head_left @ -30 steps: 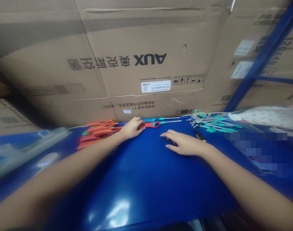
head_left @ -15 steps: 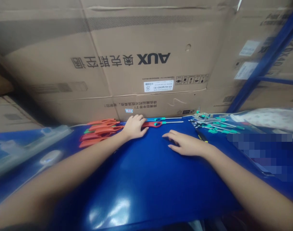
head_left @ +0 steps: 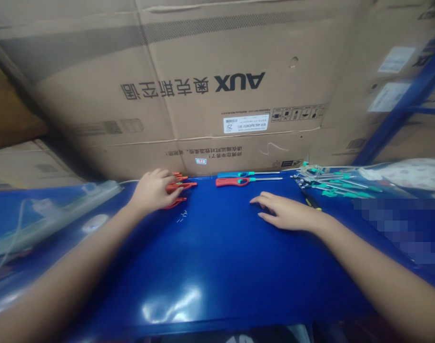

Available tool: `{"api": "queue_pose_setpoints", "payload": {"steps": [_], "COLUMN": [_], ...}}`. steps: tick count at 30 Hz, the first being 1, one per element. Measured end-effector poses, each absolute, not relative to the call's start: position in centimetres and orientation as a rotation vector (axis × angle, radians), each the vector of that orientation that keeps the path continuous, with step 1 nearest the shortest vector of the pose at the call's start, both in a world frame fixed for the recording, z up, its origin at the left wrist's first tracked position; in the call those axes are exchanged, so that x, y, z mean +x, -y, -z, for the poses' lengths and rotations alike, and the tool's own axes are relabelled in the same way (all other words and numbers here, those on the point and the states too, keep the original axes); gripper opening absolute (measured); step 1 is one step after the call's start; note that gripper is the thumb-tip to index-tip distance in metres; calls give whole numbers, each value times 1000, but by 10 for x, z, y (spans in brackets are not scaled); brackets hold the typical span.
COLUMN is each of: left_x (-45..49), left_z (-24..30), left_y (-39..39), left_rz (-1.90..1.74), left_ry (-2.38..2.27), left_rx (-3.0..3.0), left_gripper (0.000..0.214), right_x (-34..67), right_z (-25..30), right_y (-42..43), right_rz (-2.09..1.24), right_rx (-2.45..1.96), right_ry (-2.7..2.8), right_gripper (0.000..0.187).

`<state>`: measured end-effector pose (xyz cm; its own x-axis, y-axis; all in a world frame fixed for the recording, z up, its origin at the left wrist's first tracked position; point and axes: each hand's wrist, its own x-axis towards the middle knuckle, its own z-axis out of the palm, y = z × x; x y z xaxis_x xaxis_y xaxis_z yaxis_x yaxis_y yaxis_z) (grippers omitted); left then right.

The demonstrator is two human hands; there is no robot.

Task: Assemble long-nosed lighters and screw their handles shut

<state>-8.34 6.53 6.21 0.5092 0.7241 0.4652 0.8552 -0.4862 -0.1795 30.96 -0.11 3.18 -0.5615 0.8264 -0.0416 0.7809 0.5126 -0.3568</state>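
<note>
My left hand (head_left: pixel 153 190) lies over a group of orange-red lighter handle shells (head_left: pixel 182 185), its fingers bent and its thumb apart from them. It covers most of the pile, and no firm grip on a single shell shows. To its right rest a red long-necked lighter (head_left: pixel 229 182) and a blue one (head_left: pixel 235 175), side by side, with metal tubes pointing right. My right hand (head_left: pixel 283 211) hovers at or just above the blue table, fingers loosely stretched and holding nothing. Several tiny pale pins (head_left: pixel 182 216) are scattered near the shells.
Green-ended metal tubes (head_left: pixel 341 185) lie heaped at the back right, beside a black-and-yellow-handled tool (head_left: pixel 313 204). A power strip (head_left: pixel 65 214) and a white oval object (head_left: pixel 95 223) sit at left. A large cardboard box (head_left: pixel 189 57) stands behind the blue table (head_left: pixel 217 267).
My left hand has left the red lighter and moved left onto the orange-red shells. The red lighter stays beside the blue one. My right hand keeps nearly the same pose; the view has shifted slightly.
</note>
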Motion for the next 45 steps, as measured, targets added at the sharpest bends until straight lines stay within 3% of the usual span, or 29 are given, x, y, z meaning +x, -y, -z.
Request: {"api": "queue_pose_setpoints", "payload": {"steps": [18,45], "left_x": [-89,-84], "left_z": [-26,-14], "left_y": [-67,-70], "left_rz": [785,735], "left_ry": [1429,1552], "left_rx": [-2426,-2388], "left_gripper": [15,12], "right_x": [304,304], "right_z": [-26,-29], "right_y": [-1,3], "right_rz": [-544,-579], "right_rx": [-1398,-1429], "right_ry": [2585,2612], "right_gripper": [47,46]}}
